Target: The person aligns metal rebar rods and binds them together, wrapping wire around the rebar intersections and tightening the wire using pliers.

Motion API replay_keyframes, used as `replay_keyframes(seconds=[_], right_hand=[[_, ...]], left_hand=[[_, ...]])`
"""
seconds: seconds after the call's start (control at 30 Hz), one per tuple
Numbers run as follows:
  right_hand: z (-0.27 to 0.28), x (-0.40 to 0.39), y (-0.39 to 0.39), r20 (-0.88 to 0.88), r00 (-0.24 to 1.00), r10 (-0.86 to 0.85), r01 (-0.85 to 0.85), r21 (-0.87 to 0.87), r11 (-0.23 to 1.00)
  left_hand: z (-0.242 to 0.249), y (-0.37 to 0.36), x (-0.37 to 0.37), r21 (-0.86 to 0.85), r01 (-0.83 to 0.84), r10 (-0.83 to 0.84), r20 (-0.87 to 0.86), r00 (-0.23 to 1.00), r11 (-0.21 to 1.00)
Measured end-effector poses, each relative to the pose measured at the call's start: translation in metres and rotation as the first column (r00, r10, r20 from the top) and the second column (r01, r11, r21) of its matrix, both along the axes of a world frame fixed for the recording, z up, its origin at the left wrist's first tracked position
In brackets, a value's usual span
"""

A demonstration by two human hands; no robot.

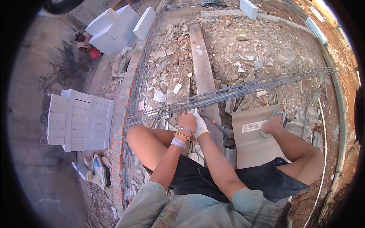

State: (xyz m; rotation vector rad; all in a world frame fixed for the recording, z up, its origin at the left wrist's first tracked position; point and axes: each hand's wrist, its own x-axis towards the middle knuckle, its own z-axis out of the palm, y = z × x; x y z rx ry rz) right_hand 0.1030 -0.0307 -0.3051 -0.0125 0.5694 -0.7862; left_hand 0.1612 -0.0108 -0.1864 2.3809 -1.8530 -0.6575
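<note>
A long bundle of thin steel bars (243,90) runs across the view in front of me, from the brick wall edge at left to the far right. My left hand (186,122), bare with bracelets at the wrist, is closed at the lower edge of the bundle. Right beside it, touching it, my right hand (200,123) wears a white glove and is closed too, its fingertips at the bars. What either hand grips is too small to make out. A dark cable with a small orange-red spot (214,121) lies just right of the glove.
Rubble (171,57) covers the ground around a long plank (201,64). White blocks (80,121) are stacked at left, more (114,34) at upper left, near a crouching person (84,42). My sandalled foot (273,123) rests on a curved brown sheet (253,146).
</note>
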Motion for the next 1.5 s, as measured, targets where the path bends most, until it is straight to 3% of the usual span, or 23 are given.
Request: replay_keyframes(seconds=[0.07,0.17,0.2,0.3,0.37,0.4,0.47,0.5,0.57,0.6,0.67,0.7,0.73,0.8,0.83,0.9,0.93,1.07,1.2,1.3,1.4,1.43,1.5], right_hand=[[0.005,-0.004,-0.003,0.024,1.000,0.016,-0.017,0.017,1.000],[0.044,-0.019,0.002,0.054,0.998,0.032,-0.036,0.059,0.998],[0.044,-0.022,0.000,0.063,0.997,0.040,-0.044,0.069,0.997],[0.037,-0.028,-0.015,0.431,0.902,-0.011,-0.042,0.113,0.993],[0.045,-0.025,-0.013,0.288,0.956,-0.061,0.010,0.174,0.985],[0.046,-0.023,-0.013,0.212,0.974,-0.081,0.038,0.201,0.979],[0.048,-0.024,-0.012,0.286,0.956,-0.074,0.039,0.125,0.991],[0.046,-0.024,-0.010,0.321,0.945,-0.068,0.041,0.089,0.995],[0.081,-0.026,-0.008,0.111,0.990,-0.090,0.071,0.164,0.984],[0.096,-0.024,-0.010,0.006,0.995,-0.097,0.094,0.195,0.976],[0.043,-0.027,-0.020,-0.014,1.000,-0.003,0.003,0.061,0.998],[0.023,-0.028,-0.023,-0.025,0.999,0.044,-0.044,-0.004,0.999],[0.042,-0.030,-0.023,-0.164,0.985,0.054,-0.060,-0.036,0.998],[0.077,-0.037,-0.024,-0.435,0.899,0.054,-0.106,-0.096,0.990],[0.074,-0.035,-0.024,-0.623,0.781,-0.047,-0.153,-0.263,0.953],[0.075,-0.044,-0.027,-0.871,0.431,-0.237,-0.446,-0.434,0.783],[0.084,-0.049,-0.029,-0.896,0.240,-0.373,-0.603,-0.439,0.667],[0.097,-0.049,-0.033,-0.894,0.051,-0.444,-0.750,-0.328,0.575],[0.098,-0.051,-0.034,-0.797,-0.035,-0.604,-0.868,-0.275,0.414],[0.102,-0.057,-0.038,-0.706,-0.044,-0.707,-0.970,-0.140,0.200],[0.110,-0.061,-0.034,-0.717,-0.032,-0.696,-0.967,-0.154,0.203],[0.122,-0.070,-0.033,-0.821,0.009,-0.571,-0.959,-0.169,0.228],[0.114,-0.089,-0.030,-0.771,-0.006,-0.637,-0.947,-0.200,0.251]], left_hand=[[-0.008,0.004,-0.007,-0.066,-0.113,0.110,-0.042,0.993,0.991],[-0.008,0.006,-0.008,-0.251,-0.210,0.167,-0.180,0.969,0.945],[-0.006,0.004,-0.005,-0.237,-0.207,0.161,-0.201,0.966,0.949],[-0.005,0.001,0.006,-0.218,-0.237,0.160,-0.321,0.934,0.947],[-0.011,0.003,0.009,-0.221,-0.304,0.172,-0.470,0.866,0.927],[-0.016,0.001,0.013,-0.095,-0.387,0.273,-0.557,0.784,0.917],[-0.025,-0.003,0.022,0.178,-0.494,0.473,-0.668,0.574,0.851],[-0.020,-0.003,0.024,0.207,-0.498,0.498,-0.654,0.570,0.842],[-0.006,0.001,0.023,0.268,-0.510,0.550,-0.625,0.553,0.817],[-0.009,0.001,0.025,0.164,-0.473,0.473,-0.578,0.665,0.866],[-0.023,0.010,0.028,-0.029,-0.365,0.318,-0.432,0.844,0.931],[-0.028,0.015,0.030,-0.093,-0.323,0.266,-0.382,0.885,0.942],[-0.033,0.017,0.030,-0.155,-0.272,0.211,-0.326,0.922,0.950],[-0.030,0.020,0.024,-0.192,-0.235,0.192,-0.219,0.957,0.953],[-0.016,0.023,0.014,-0.170,-0.258,0.228,-0.176,0.958,0.951],[0.010,0.025,-0.007,-0.082,-0.289,0.281,-0.089,0.955,0.954],[0.020,0.025,-0.018,-0.016,-0.303,0.302,-0.045,0.952,0.953],[0.007,0.021,-0.050,0.021,-0.445,0.445,-0.016,0.895,0.896],[-0.014,0.031,-0.075,-0.003,-0.604,0.558,-0.380,0.738,0.797],[-0.026,0.029,-0.080,-0.050,-0.643,0.579,-0.385,0.718,0.764],[-0.030,0.034,-0.087,-0.153,-0.685,0.523,-0.535,0.663,0.712],[-0.029,0.032,-0.088,-0.128,-0.680,0.549,-0.493,0.675,0.722],[-0.028,0.035,-0.095,-0.057,-0.674,0.601,-0.402,0.691,0.737]])
